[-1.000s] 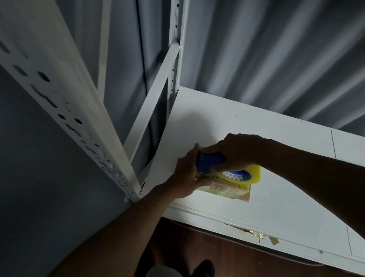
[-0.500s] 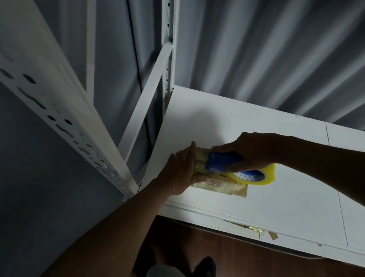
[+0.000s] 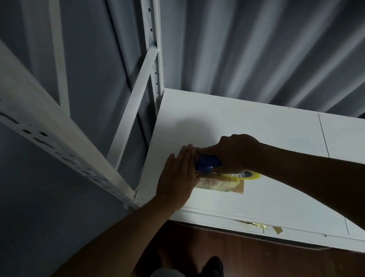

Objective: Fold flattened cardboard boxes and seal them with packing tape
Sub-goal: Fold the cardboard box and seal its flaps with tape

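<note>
White perforated rack post point(image 3: 41, 135) at far left, slanting down to shelf corner. Left hand point(image 3: 178, 179) flat, fingers straight and together, pressing on left end of small cardboard box point(image 3: 219, 184); holds nothing. Box lies on white shelf point(image 3: 273, 148), near front-left corner, mostly hidden under both hands. Right hand point(image 3: 233, 154) curled around blue-handled tape dispenser point(image 3: 209, 164), which sits on top of box. Yellow tape roll point(image 3: 249, 174) shows below right wrist. Grey curtain point(image 3: 267, 30) behind. Dark shoe point(image 3: 211, 276) on brown floor below.
</note>
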